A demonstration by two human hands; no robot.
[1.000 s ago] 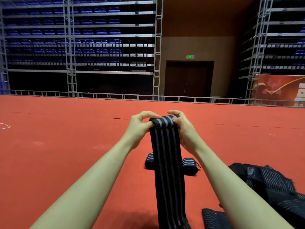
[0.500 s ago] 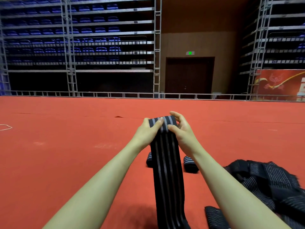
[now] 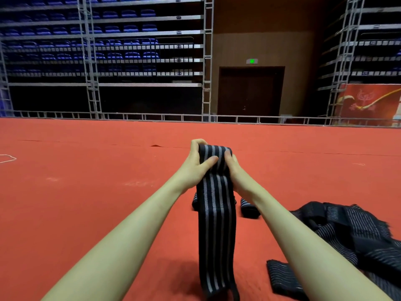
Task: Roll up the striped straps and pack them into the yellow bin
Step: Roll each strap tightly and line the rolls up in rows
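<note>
Your left hand (image 3: 196,162) & right hand (image 3: 235,170): fingers curled on striped strap (image 3: 216,205), held up mid-carpet (image 3: 86,192), tail hanging. Rolled straps (image 3: 249,208) behind it, partly hidden. Loose strap heap (image 3: 347,231) toward right edge.

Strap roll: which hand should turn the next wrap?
Probably left. The left hand has its thumb over the roll face, free to push it round; the right hand grips the roll's side, steadying it.
</note>
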